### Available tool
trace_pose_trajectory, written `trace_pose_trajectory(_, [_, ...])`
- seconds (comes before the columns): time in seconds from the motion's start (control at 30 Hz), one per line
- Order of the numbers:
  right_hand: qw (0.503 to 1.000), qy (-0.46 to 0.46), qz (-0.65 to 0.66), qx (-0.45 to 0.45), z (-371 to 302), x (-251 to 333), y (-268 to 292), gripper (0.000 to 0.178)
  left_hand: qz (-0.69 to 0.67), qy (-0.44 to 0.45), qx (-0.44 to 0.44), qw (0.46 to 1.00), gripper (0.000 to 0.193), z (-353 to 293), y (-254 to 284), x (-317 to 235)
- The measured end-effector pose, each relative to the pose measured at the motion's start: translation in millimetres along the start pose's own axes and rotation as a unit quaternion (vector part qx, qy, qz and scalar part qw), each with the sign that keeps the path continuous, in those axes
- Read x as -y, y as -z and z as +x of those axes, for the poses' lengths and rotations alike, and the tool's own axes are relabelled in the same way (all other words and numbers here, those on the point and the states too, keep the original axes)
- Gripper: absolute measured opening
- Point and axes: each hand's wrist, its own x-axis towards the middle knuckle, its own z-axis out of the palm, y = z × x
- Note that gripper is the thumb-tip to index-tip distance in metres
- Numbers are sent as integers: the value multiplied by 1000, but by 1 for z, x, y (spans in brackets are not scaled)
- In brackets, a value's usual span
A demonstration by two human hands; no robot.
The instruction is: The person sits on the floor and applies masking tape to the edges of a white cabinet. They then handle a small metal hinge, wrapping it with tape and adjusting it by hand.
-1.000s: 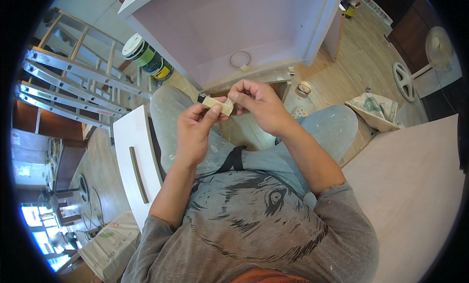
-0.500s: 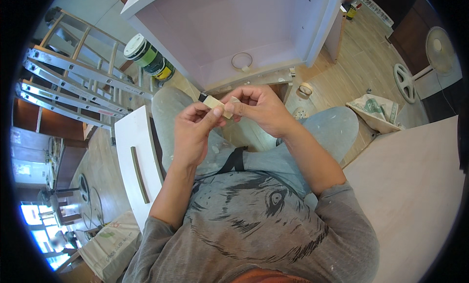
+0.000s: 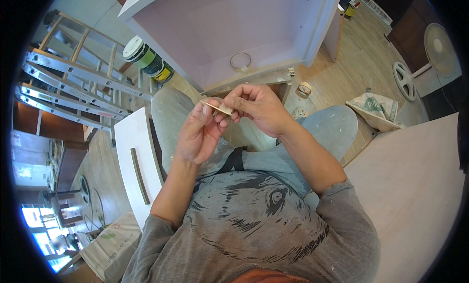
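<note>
A small flat beige strip (image 3: pixel 218 107) is held in front of me, seen nearly edge-on; its exact kind does not show. My left hand (image 3: pixel 195 136) grips its left end between thumb and fingers. On its other end, the thumb and fingers of my right hand (image 3: pixel 261 109) pinch a thin, pale, paper-like edge. Just beyond both hands stands a white cabinet (image 3: pixel 234 33) with its open front towards me. A thin ring (image 3: pixel 240 61) lies inside it near the front edge.
Left of my knees are a white panel with a bar handle (image 3: pixel 139 175), a paint bucket (image 3: pixel 146 60) and aluminium ladders (image 3: pixel 83 63). To the right are a tape roll (image 3: pixel 305 88), a crumpled sack (image 3: pixel 373 109), a fan (image 3: pixel 437 46) and a large pale board (image 3: pixel 415 185).
The strip has turned from showing its broad face to nearly edge-on, and its dark tip no longer shows. My left hand has rolled so more of its palm faces up; my right hand keeps its pinch.
</note>
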Motion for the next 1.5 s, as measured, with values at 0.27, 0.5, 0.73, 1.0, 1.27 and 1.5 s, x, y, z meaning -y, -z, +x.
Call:
trace_pose_trajectory(0.27, [989,115,-75,-48,-3,4,-9,19,109,-48,-175,977,20,0,-20,4])
trace_pose_trajectory(0.5, [992,61,-77,-77,-3,10,-2,18,136,-81,-146,976,12,-1,-7,6])
trace_pose_trajectory(0.73, [994,27,-48,-94,3,8,5,15,189,-75,-132,970,13,2,-5,1])
trace_pose_trajectory(1.0, [999,-12,-37,-6,-2,12,4,20,22,-28,-108,994,21,1,-13,-7])
trace_pose_trajectory(1.27, [998,39,-45,-4,-5,14,-3,21,51,-11,-200,978,33,3,-25,-3])
trace_pose_trajectory(1.5, [994,48,-97,-7,-5,16,-4,21,27,-5,-235,971,39,-1,-38,7])
